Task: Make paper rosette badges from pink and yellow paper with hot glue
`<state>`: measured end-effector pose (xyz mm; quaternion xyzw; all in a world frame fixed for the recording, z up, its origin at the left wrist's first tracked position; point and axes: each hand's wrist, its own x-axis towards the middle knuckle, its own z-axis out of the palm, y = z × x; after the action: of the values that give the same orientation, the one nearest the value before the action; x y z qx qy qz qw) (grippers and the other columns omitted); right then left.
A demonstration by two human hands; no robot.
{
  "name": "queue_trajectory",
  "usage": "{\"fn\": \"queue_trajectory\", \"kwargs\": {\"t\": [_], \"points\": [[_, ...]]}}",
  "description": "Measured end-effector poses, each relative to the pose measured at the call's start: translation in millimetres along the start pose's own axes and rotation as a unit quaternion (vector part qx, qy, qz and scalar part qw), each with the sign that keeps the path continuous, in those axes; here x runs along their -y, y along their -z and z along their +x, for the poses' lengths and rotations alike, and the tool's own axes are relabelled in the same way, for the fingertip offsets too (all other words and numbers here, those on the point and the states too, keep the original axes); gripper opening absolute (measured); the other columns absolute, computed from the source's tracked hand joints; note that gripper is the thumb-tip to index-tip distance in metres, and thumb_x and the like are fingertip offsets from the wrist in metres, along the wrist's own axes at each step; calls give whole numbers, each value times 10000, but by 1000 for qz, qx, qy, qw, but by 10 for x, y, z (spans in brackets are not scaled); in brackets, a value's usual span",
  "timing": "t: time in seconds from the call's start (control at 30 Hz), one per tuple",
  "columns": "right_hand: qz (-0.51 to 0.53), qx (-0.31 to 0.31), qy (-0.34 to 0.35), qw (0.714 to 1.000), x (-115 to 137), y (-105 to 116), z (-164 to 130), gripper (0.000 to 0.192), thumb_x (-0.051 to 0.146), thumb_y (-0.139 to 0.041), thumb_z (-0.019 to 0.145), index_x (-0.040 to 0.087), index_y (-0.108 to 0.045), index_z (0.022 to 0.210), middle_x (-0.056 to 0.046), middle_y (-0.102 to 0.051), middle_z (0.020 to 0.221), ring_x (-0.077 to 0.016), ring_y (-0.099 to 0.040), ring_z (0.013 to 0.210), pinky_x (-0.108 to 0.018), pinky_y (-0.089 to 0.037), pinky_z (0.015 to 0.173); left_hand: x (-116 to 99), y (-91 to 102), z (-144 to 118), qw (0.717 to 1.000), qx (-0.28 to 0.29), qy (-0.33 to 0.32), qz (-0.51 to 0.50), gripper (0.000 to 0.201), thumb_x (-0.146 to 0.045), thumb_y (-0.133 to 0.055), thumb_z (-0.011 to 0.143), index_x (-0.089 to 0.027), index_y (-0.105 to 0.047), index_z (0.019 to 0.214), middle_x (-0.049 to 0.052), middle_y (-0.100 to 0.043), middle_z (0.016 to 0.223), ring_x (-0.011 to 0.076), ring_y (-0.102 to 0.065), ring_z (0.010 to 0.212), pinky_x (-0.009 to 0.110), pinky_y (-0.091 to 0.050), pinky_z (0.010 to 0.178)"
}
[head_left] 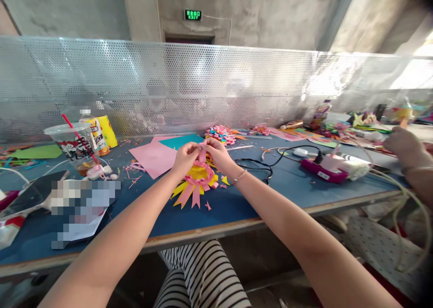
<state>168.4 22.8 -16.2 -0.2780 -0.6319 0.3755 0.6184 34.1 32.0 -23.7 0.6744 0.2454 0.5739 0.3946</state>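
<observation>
Between the fingertips of both my hands is a pink paper strip (202, 155), pinched at its upper end. My left hand (186, 157) grips it from the left, and my right hand (218, 154) from the right; the fingers of both are closed. Just below them a pink and yellow paper rosette (194, 191) lies on the blue table, its pointed tails spread toward me. Small pink and yellow scraps lie around it. Behind my left hand are a pink paper sheet (152, 158) and a teal sheet (178, 140).
A plastic cup with a red straw (72, 143) and a tablet-like device (91, 215) stand and lie at left. To the right are a magenta power strip (324, 169), black cables (259, 163) and another person's hand (402, 145). A perforated metal screen (189, 87) runs behind.
</observation>
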Motion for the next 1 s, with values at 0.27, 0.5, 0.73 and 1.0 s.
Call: {"fn": "queue_trajectory", "kwargs": {"t": [0.27,0.5,0.73,1.0], "points": [[-5,7,-9,1000,31,3,-11,274,407,-665,695,193,-495,697,44,-469,630,-87,-448,590,-229,-396,603,-17,-3,-10,1000,-2,-5,10,235,-400,-630,747,-166,-602,741,0,-582,697,109,-535,640,230,-455,644],[-28,5,-11,1000,16,19,3,295,440,-647,704,195,-482,699,37,-472,641,-92,-453,595,-232,-398,597,-32,-11,-17,1000,-7,3,7,222,-385,-641,734,-167,-603,735,-2,-585,687,109,-526,629,220,-429,614],[3,25,-21,999,-28,31,-5,284,424,-668,707,189,-511,737,41,-468,645,-81,-448,567,-216,-374,550,-79,-33,-33,1000,0,-1,18,205,-367,-620,755,-163,-605,737,-4,-588,673,107,-525,617,219,-412,594],[-11,6,-8,1000,-15,42,-8,273,415,-688,686,186,-541,709,31,-507,639,-88,-478,578,-230,-392,566,-60,-31,-35,1000,0,7,17,199,-359,-643,726,-167,-595,745,-5,-593,679,115,-544,637,225,-419,609]]}}
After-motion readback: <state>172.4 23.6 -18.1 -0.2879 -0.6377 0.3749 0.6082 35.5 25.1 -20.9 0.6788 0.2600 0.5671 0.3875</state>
